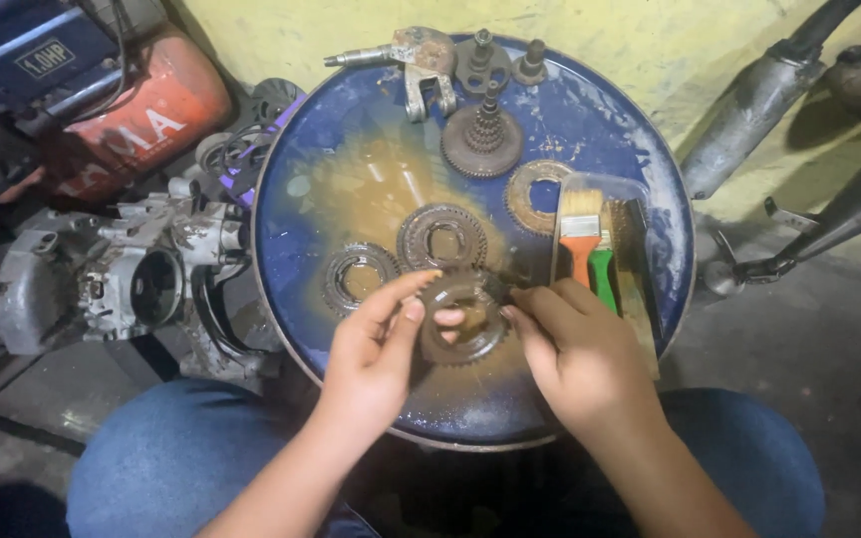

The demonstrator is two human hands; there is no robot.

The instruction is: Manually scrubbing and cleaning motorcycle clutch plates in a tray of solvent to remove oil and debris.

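Gear ring (462, 329), dark, toothed and greasy, sits between both hands just above the near edge of the round blue drum lid (351, 149) that serves as the counter. From the head view, the left hand (376, 354) comes up from the near-left of the lid; its fingers (413, 287) are curled closed around the left rim of the gear ring, thumb tip showing through the hole. The right hand (575, 354) comes from the near-right of the lid; its fingers (522, 317) are bent and pinched against the ring's right rim, so the ring is held by both hands.

Just beyond the ring on the lid lie two more flat gears: one (359, 274) toward the lid's left, one (441, 237) nearer its centre. A rust-coloured gear (538, 195) lies further back, right of centre. A stepped cluster gear (482, 139) stands upright near the lid's far edge, and a metal shaft piece with a forked bracket (413, 62) lies at the far rim, with two small spindles (505, 62) beside it. On the lid's right side lie two brushes, one with an orange handle (580, 244) and one with a green handle (603, 274). An oily brownish film covers the lid's middle.

Left of the lid sits a grey engine casing (117, 279); behind that is an orange machine body (151, 115). Right of the lid, exhaust pipes (759, 100) lean on the yellow wall. Blue-jeaned knees (171, 458) frame the lid's near edge.
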